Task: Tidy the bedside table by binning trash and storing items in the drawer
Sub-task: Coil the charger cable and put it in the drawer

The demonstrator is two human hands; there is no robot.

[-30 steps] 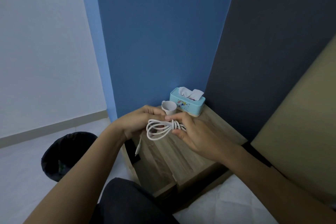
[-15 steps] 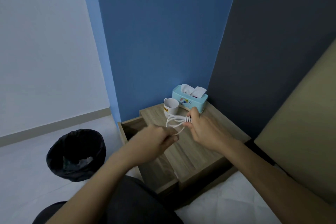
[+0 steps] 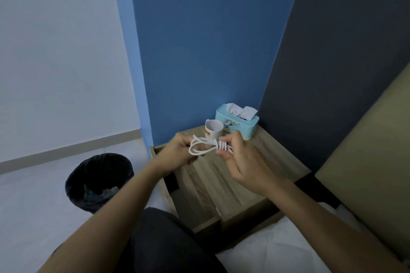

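Head cam, reading L to R. Far left on the floor sits a black bin (image 3: 98, 182) w/ a dark liner, some crumpled stuff at the bottom, can't tell what. It's well apart from the table (image 3: 250, 175), off its left side.

Next, my left forearm comes up from bottom-left on a diagonal, wrist about straight. Left hand (image 3: 177, 153) is curled, fingers closed round the loop end of a white cable (image 3: 205, 145), knuckles facing away from cam. Below and behind that hand the drawer (image 3: 175, 186) is pulled out to the left of the table top; I see its wood rim and a dark inside, contents not readable.

Cable is in the air between both hands, above the table's front-left part, not touching the wood as far as I can tell. Loops hang open on the left, and on the right it's wound into a tight bundle of several turns.

Right hand (image 3: 241, 162) has thumb and forefinger pinched on that wound part, other fingers loosely bent, palm turned left. Right forearm runs down to bottom-right corner.

Behind the hands, at the table's back edge: white mug (image 3: 213, 132) w/ yellow label, upright, handle to the left, and just beside it on the right a light-blue tissue box (image 3: 236, 123) w/ a tissue sticking up. Far right is a tan headboard (image 3: 368, 162), white bedding (image 3: 288, 248) below.
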